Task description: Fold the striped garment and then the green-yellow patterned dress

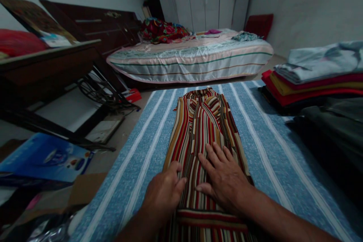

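blue striped cloth (272, 151) spreads wide, bed (193, 60) far, folded stack (312, 83) on its right edge. striped garment (201, 128) lies along the middle; my right hand (224, 181) flat on it, fingers spread; left hand (164, 193) curled, grip unclear.

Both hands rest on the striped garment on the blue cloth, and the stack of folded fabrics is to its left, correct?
Not quite: the head view shows the stack of folded fabrics to the right of the striped garment, not the left. Both the left hand and right hand do rest on it, on the blue cloth.
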Demonstrator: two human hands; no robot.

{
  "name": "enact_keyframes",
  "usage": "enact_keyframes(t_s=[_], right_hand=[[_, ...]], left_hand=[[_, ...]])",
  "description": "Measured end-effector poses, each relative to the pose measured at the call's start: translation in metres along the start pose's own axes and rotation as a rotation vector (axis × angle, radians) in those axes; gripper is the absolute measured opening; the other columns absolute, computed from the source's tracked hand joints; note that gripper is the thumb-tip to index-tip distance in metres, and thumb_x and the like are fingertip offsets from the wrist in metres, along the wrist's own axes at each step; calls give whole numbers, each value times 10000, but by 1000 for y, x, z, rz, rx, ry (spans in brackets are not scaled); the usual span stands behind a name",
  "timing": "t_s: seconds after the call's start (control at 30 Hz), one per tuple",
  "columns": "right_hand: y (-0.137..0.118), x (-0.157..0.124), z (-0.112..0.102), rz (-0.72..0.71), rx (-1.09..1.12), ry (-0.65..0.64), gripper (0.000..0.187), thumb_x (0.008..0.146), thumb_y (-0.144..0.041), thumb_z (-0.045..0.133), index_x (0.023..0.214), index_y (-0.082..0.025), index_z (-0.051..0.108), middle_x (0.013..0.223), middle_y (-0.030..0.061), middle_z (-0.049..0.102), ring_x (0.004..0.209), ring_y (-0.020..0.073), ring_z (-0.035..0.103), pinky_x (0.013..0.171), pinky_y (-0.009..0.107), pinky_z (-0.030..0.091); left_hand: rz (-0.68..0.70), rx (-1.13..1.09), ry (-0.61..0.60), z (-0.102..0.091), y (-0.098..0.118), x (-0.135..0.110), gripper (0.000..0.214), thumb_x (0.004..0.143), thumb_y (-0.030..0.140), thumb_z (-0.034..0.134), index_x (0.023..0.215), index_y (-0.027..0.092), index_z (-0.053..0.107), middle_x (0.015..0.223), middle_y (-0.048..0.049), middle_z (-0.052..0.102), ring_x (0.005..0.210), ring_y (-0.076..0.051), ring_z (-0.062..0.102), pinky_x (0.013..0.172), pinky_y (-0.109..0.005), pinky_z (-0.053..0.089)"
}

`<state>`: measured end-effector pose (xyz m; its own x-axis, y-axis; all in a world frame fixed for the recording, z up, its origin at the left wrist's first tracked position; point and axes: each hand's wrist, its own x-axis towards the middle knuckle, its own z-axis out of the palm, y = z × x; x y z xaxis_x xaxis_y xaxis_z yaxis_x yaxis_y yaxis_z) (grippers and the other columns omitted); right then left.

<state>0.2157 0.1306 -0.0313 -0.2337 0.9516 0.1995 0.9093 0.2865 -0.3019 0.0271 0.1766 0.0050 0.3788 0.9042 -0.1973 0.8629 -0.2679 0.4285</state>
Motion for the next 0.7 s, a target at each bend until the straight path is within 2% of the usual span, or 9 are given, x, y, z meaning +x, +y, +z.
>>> enact_keyframes(t_s=[0.07,0.13,0.2,0.27,0.33,0.4,0.5,0.7], right_hand=[[1,-1,6,13,4,-12,733,833,-669,463,1394,-199,418,1481,181,286,1364,393,202,1055,609,226],[1,-1,6,14,5,-9,742,831,-678,453,1398,-201,412,1485,180,278,1363,395,203,1054,621,214],[2,0,2,15,2,1,711,853,-647,447,1399,-193,410,1480,172,295,1365,377,212,1066,600,215],[5,2,-3,25,-9,12,618,899,-548,445,1398,-185,412,1475,153,317,1369,340,226,1088,548,225],[12,6,-3,52,-28,18,518,929,-421,437,1388,-182,429,1469,133,336,1370,308,241,1100,501,235],[20,8,1,82,-53,12,494,927,-359,444,1380,-160,442,1463,139,344,1367,305,252,1099,485,244],[31,7,13,92,-80,12,580,907,-437,474,1391,-122,421,1466,175,319,1374,327,220,1095,500,243],[38,7,19,79,-94,24,690,893,-598,410,1410,-141,394,1473,178,304,1385,331,181,1085,523,236]], left_hand=[[151,225,134,3,3,-5,96,810,194,446,869,195,522,668,-12,622,600,-194,626,549,-295,464],[333,327,296,8,9,-8,146,833,170,412,873,189,550,807,-60,670,754,-218,660,653,-336,515],[523,361,428,15,15,-10,224,849,158,391,989,166,565,998,-103,678,961,-230,641,801,-361,520],[630,408,470,26,17,-10,350,859,173,396,1188,125,507,1214,-140,610,1153,-240,555,921,-380,480],[640,471,426,37,14,-8,493,871,243,426,1340,99,388,1355,-157,506,1259,-261,463,980,-418,440],[602,517,343,47,7,-6,622,874,362,457,1418,113,286,1428,-155,420,1311,-279,397,1020,-460,395],[543,528,202,54,-1,-5,727,873,499,441,1464,152,201,1492,-139,307,1369,-286,296,1080,-494,305],[409,486,-16,47,5,-4,716,893,542,373,1474,169,186,1541,-124,132,1413,-306,138,1118,-525,200]])
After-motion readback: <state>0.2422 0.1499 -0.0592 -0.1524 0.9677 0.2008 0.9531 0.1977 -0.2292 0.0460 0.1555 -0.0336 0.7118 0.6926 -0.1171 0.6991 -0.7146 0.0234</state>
